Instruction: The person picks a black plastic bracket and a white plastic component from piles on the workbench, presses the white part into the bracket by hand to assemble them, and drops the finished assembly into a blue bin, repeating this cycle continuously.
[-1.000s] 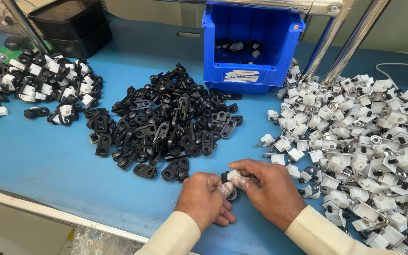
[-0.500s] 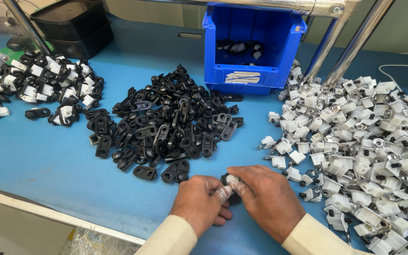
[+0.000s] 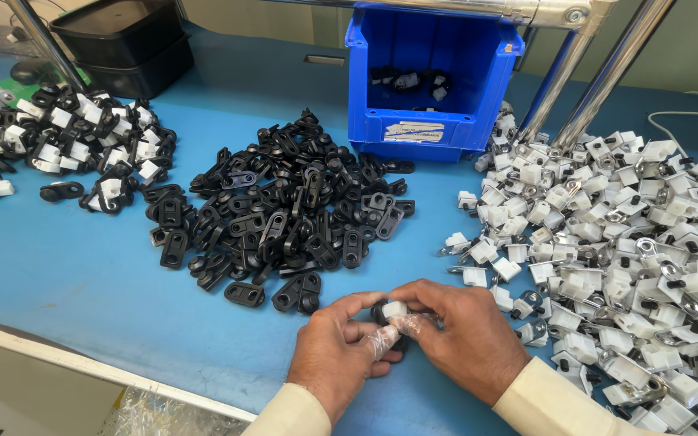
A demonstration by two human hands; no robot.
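My left hand (image 3: 339, 355) and my right hand (image 3: 456, 335) meet low in the middle of the head view, above the blue table (image 3: 74, 282). Together their fingertips pinch a small white block pressed onto a black plastic piece (image 3: 394, 311). Some fingertips wear thin clear covers. A heap of black plastic brackets (image 3: 284, 210) lies just beyond the hands. To the right spreads a big heap of white blocks with metal tabs (image 3: 624, 242), close to my right hand.
A blue bin (image 3: 434, 81) with a few black and white pieces stands at the back middle. Joined black and white parts (image 3: 66, 145) lie piled at the far left. Black trays (image 3: 123, 40) sit back left. Slanted metal tubes (image 3: 599, 73) rise at the back right.
The hands stay together at the same spot, working the small white and black part between the fingers; the view has shifted slightly. The heaps have not moved.
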